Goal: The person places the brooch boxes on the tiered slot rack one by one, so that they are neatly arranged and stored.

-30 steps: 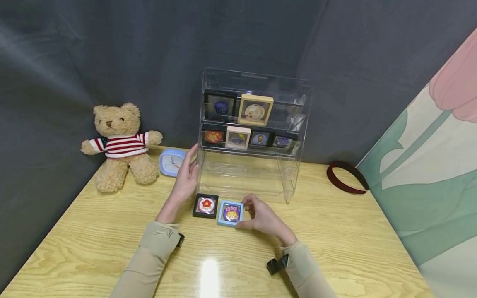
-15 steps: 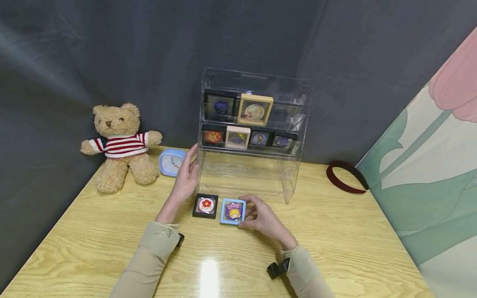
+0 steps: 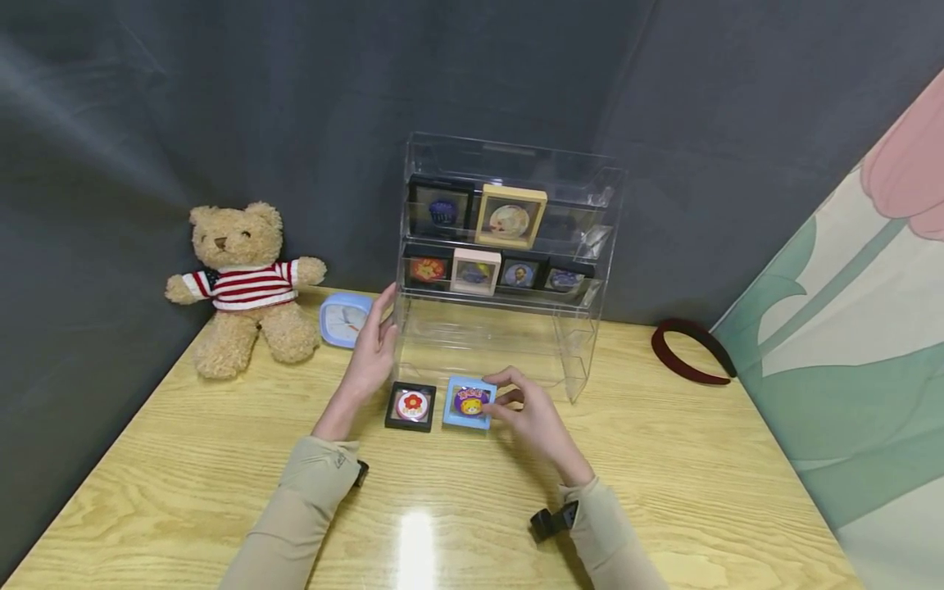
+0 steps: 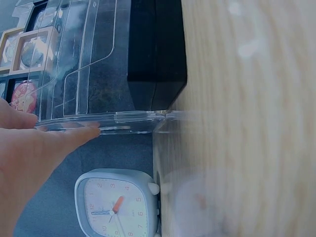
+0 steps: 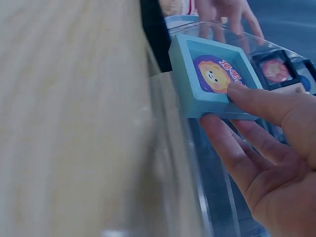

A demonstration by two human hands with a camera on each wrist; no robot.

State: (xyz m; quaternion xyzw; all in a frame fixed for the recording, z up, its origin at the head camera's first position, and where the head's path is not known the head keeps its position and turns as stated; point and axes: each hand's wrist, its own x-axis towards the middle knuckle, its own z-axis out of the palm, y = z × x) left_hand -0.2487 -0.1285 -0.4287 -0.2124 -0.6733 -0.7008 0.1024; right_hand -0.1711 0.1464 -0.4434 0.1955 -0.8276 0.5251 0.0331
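In the head view, my right hand [image 3: 533,419] pinches a light blue square display frame [image 3: 468,402] holding a purple badge with a yellow bear-like face. The right wrist view has my thumb on the front of this frame, with fingers beneath its edge. It stands tilted before the bottom tier of a clear acrylic display rack [image 3: 501,306]. To its left is a black display frame [image 3: 411,407] with a red flower badge, at the rack's front left foot. My left hand [image 3: 369,354] rests against the rack's left side, its fingers fairly straight.
Several framed badges stand on the upper tiers, including a yellow frame [image 3: 510,217] and a pale pink frame [image 3: 475,273]. A blue alarm clock [image 3: 344,320] and a teddy bear [image 3: 251,287] are on the left. A dark red headband [image 3: 692,352] lies at right.
The light blue frame has shifted slightly right, then up off the table toward the rack, in my right hand's grip. My left hand stays at the rack's side.
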